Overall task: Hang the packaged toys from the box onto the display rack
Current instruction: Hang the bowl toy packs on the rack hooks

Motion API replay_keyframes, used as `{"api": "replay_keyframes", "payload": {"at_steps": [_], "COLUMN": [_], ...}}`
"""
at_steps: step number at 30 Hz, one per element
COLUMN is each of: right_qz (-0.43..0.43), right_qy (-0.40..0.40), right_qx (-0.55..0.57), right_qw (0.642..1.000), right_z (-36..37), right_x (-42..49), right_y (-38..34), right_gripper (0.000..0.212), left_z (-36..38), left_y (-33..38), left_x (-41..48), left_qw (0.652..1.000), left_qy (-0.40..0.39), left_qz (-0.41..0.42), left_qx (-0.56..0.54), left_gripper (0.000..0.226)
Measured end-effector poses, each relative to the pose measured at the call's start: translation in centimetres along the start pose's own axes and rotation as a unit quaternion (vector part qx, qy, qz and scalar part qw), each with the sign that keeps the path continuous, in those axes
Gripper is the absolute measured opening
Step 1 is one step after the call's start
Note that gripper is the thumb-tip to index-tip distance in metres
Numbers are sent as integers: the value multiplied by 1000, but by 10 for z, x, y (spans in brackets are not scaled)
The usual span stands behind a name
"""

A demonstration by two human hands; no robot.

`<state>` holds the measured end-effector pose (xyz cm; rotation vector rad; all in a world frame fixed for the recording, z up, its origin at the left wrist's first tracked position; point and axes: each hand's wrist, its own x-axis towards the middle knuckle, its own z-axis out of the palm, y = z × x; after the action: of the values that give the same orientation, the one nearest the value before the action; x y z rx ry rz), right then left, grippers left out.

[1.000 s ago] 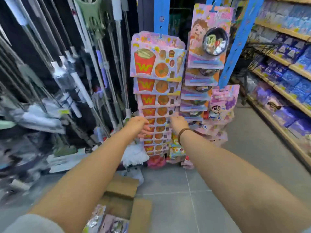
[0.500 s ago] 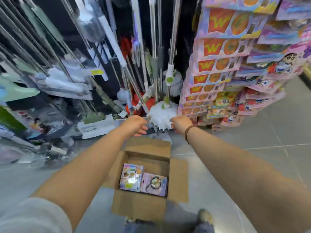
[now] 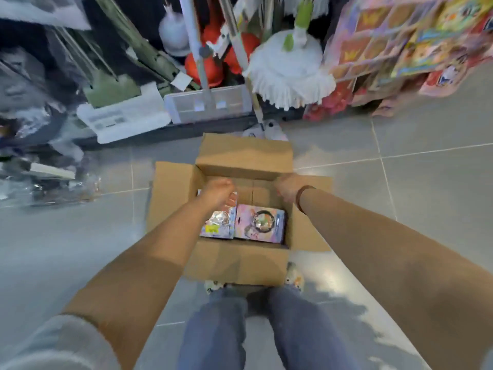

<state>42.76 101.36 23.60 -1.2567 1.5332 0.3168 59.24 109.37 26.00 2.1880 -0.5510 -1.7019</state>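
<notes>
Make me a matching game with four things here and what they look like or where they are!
Things:
1. mop head
2. cardboard box
3. packaged toy
4. wristband

Clues:
A. round the right wrist
B. white and fringed
C. lying inside the box
D. open, on the floor tiles

Pairs: 1-B, 2-D, 3-C, 4-A
</notes>
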Motion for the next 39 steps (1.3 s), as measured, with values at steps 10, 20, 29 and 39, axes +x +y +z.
{"api": "replay_keyframes", "payload": {"at_steps": [10,20,29,39], "right_qz": [-24,-43,-109,-174], "right_qy": [-39,-67,-89,34], "right_qx": [-90,-298,-391,-191], "right_qw": [995,951,910,965], "right_z": [128,169,169,105], "right_x": [215,266,269,251], "right_y": [102,130,150,122], "right_gripper": [34,47,90,32], "left_z": [69,86,70,46], "left_y": [-102,-112,-124,-124], "left_x": [219,276,290,301], "left_qw": [994,985,984,962], "left_qy": [-17,-37,-11,93], "left_qz": [99,164,176,219], "left_qx": [33,47,19,-134], "left_gripper": [21,21,22,12]}}
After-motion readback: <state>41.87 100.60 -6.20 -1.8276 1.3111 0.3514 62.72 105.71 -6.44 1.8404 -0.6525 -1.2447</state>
